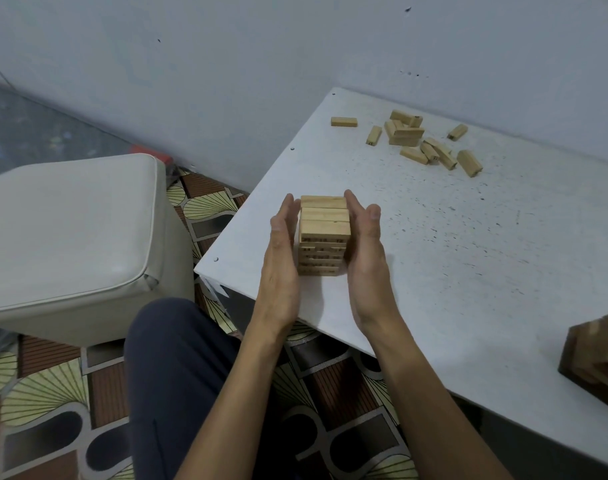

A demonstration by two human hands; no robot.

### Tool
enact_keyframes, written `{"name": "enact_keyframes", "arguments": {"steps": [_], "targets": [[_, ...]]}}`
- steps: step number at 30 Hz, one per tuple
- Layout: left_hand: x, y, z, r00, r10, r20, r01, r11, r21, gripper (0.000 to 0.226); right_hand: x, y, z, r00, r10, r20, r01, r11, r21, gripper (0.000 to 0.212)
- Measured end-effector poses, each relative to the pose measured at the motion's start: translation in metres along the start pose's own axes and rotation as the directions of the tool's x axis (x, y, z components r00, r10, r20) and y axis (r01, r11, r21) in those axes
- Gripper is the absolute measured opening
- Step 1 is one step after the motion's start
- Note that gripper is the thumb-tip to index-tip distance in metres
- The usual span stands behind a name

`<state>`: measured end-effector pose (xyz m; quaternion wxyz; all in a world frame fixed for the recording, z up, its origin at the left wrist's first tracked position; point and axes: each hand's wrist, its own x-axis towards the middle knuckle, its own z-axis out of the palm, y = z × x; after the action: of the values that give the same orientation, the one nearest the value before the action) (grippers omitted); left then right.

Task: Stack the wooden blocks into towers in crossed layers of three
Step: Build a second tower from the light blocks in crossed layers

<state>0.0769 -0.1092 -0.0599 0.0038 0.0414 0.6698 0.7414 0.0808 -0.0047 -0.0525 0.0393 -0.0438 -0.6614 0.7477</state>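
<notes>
Though half out of frame, second tower (598, 358).

Dark printed marks line the side faces of the tower (321, 254) at the worktop's (469, 254) 9 o'clock edge, none legible. Marks on the loose blocks (424, 140) toward 12 o'clock are equally unreadable.

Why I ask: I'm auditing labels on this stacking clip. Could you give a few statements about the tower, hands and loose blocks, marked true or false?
1. The top layer of the tower holds three blocks side by side. True.
2. The left hand and right hand flank the tower, fingers straight. True.
3. The loose blocks lie at the near edge of the table. False: they lie at the far side, by the wall.
4. The right hand holds a single block. False: it holds none.
</notes>
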Motion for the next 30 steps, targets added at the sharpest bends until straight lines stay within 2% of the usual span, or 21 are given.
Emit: {"name": "enact_keyframes", "arguments": {"steps": [3,8,16,23,28,30], "targets": [[0.001,-0.002,-0.001,0.997,-0.077,-0.008,0.077,0.996,-0.046,0.090,-0.001,0.006,0.004,0.999,0.028,0.016,-0.029,0.999,0.019,0.084],[0.003,-0.001,0.001,0.995,-0.092,0.029,0.093,0.995,-0.035,0.106,-0.001,0.007,0.008,0.999,0.026,0.020,-0.027,0.998,0.050,0.088],[0.001,-0.003,0.007,0.997,-0.061,0.045,0.061,0.998,0.008,0.091,-0.002,0.009,0.012,0.999,0.042,0.006,-0.042,0.998,0.047,0.095],[-0.001,-0.001,0.007,0.995,-0.095,0.036,0.095,0.995,0.013,0.083,-0.002,0.012,0.011,0.999,0.050,0.011,-0.051,0.997,0.052,0.101],[-0.001,0.000,0.005,0.992,-0.124,0.014,0.124,0.992,0.017,0.096,-0.001,0.011,0.009,0.998,0.063,0.001,-0.063,0.996,0.056,0.100],[-0.001,0.003,0.002,0.993,-0.118,-0.019,0.119,0.992,0.050,0.095,-0.002,0.009,0.005,0.997,0.074,-0.025,-0.073,0.996,0.057,0.097]]}}
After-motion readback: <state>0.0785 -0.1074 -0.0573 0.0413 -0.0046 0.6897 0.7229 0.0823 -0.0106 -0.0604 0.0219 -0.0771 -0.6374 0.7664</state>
